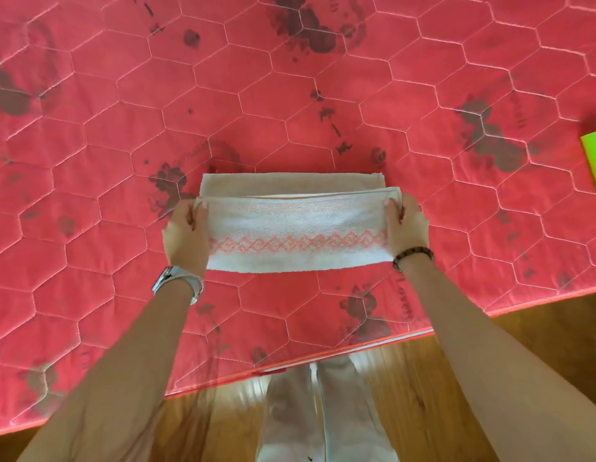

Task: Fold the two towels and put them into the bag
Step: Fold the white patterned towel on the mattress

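A white terry towel with a coral diamond-pattern band (296, 231) is stretched flat between 2 hands over the middle of a red quilted mattress with hexagon stitching and dark flower prints (90, 161). The left hand (185, 235) grips its left end and the right hand (406, 228) grips its right end, fingers curled round the folded cloth. Just beyond it, partly covered by its far edge, a folded beige towel (290, 183) lies on the mattress. At the mattress's right edge, well apart from both towels, shows a bright green flat thing (595, 165), cut off by the frame. A silver watch (178, 283) sits on the left wrist, a dark bead bracelet (413, 256) on the right. Below the near edge are wooden floor (540, 331) and pale trousers (323, 411).
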Demonstrator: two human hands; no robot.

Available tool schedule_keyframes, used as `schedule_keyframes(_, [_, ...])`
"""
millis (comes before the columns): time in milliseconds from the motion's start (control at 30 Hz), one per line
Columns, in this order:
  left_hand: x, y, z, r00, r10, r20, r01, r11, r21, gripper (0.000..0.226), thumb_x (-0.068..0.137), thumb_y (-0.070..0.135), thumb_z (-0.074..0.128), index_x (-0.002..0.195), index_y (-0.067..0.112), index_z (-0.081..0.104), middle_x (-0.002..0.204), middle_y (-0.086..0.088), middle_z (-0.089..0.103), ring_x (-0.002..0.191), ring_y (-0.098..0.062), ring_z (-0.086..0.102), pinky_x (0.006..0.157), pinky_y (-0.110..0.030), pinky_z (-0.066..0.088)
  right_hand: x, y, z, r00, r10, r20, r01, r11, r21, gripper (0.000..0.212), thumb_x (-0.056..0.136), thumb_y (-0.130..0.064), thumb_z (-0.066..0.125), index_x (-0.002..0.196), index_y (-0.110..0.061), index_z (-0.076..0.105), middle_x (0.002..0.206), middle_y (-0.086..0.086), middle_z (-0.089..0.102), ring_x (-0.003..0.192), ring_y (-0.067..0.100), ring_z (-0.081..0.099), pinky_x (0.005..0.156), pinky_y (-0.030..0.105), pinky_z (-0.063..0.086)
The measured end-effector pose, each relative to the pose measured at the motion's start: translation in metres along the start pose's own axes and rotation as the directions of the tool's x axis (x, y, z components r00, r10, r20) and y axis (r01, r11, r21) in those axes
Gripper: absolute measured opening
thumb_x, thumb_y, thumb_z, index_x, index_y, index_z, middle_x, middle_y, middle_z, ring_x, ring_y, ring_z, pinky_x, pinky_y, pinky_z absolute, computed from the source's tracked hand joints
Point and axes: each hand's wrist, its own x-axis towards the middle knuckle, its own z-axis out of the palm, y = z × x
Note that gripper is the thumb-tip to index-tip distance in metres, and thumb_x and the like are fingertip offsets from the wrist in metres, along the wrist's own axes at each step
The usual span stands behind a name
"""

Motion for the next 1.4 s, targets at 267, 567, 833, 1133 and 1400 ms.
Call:
schedule_keyframes(267, [0.042, 0.005, 0.022, 0.999, 0.044, -0.024, -0.04, 0.987, 0.158, 0.028, 0.101, 0.041, 0.039, 0.097, 0.022, 0.059, 0.066, 0.006, 0.051, 0.065, -0.033, 0.061, 0.066, -0.047, 0.057, 0.039, -0.004, 0.012, 0.997, 0.072, -0.025, -0.074, 0.995, -0.063, 0.027, 0.102, -0.027, 0.04, 0.076, -0.02, 0.036, 0.058, -0.002, 0.043, 0.053, 0.023, 0.05, 0.05, 0.035, 0.047])
schedule_keyframes(567, [0.065, 0.003, 0.033, 0.999, -0.023, -0.042, 0.032, 0.97, 0.24, 0.032, 0.102, 0.041, 0.041, 0.099, 0.018, 0.062, 0.071, 0.001, 0.057, 0.071, -0.032, 0.059, 0.069, -0.043, 0.052, 0.049, -0.008, 0.017, 0.999, 0.05, -0.014, -0.051, 0.991, -0.126, 0.019, 0.102, -0.027, 0.041, 0.091, -0.012, 0.045, 0.059, -0.003, 0.041, 0.047, 0.013, 0.041, 0.043, 0.022, 0.027])
schedule_keyframes(833, [0.055, 0.006, 0.038, 0.979, 0.113, -0.172, -0.09, 0.987, 0.135, 0.025, 0.096, 0.014, 0.048, 0.116, 0.003, 0.057, 0.118, -0.015, 0.056, 0.105, -0.03, 0.056, 0.084, -0.028, 0.041, 0.047, -0.01, 0.012, 0.995, -0.056, -0.088, 0.053, 0.998, -0.029, 0.028, 0.1, -0.03, 0.047, 0.117, -0.008, 0.053, 0.085, -0.003, 0.058, 0.067, 0.011, 0.055, 0.07, 0.034, 0.051])
schedule_keyframes(1133, [-0.026, 0.026, 0.099, 0.704, 0.601, 0.378, -0.701, 0.673, 0.235, 0.054, 0.09, -0.001, 0.05, 0.143, 0.004, 0.047, 0.156, -0.011, 0.039, 0.148, -0.022, 0.027, 0.125, -0.041, 0.015, -0.007, -0.032, 0.066, 0.809, -0.569, 0.147, 0.587, 0.768, -0.255, 0.044, 0.101, -0.02, 0.035, 0.144, -0.021, 0.044, 0.153, -0.002, 0.038, 0.143, 0.011, 0.031, 0.116, 0.034, 0.031])
schedule_keyframes(1400, [-0.024, -0.013, 0.113, 0.655, 0.556, 0.513, -0.755, 0.455, 0.471, 0.061, 0.104, 0.032, 0.034, 0.157, 0.006, 0.02, 0.166, -0.007, 0.016, 0.154, -0.02, 0.012, 0.125, -0.045, 0.014, -0.01, 0.0, 0.107, 0.762, -0.532, 0.37, 0.644, 0.556, -0.526, 0.065, 0.101, -0.045, 0.022, 0.154, -0.01, 0.008, 0.163, 0.004, 0.006, 0.151, 0.02, 0.003, 0.122, 0.044, 0.011])
